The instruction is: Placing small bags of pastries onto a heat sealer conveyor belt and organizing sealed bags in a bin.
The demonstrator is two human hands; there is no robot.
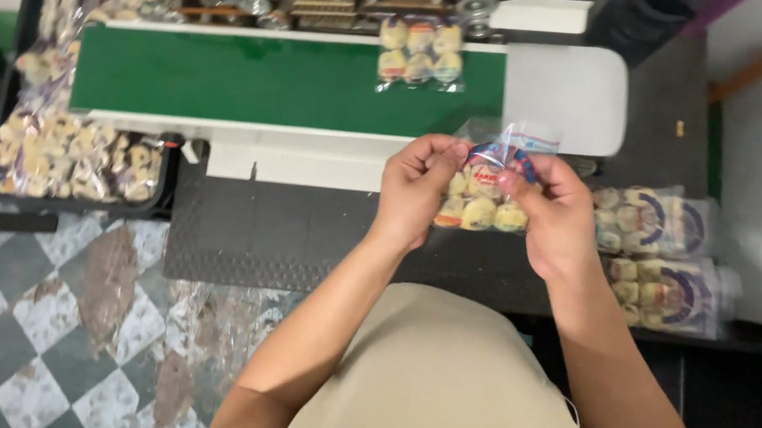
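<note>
Center frame: left hand (415, 189) and right hand (552, 214) fingers pinch clear plastic bag of round yellow pastries (482, 199), blue-red label. Identical bag (420, 52) on green conveyor belt (250, 79), upper center.

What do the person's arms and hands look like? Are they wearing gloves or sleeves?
No gloves and no sleeves show. Both arms are bare from the bottom of the picture up to the wrists. The left hand and the right hand are bare too, with no rings, watch or bracelets that I can see. The fingers are uncovered. The only clothing in view is a beige ribbed garment below the arms.
</note>
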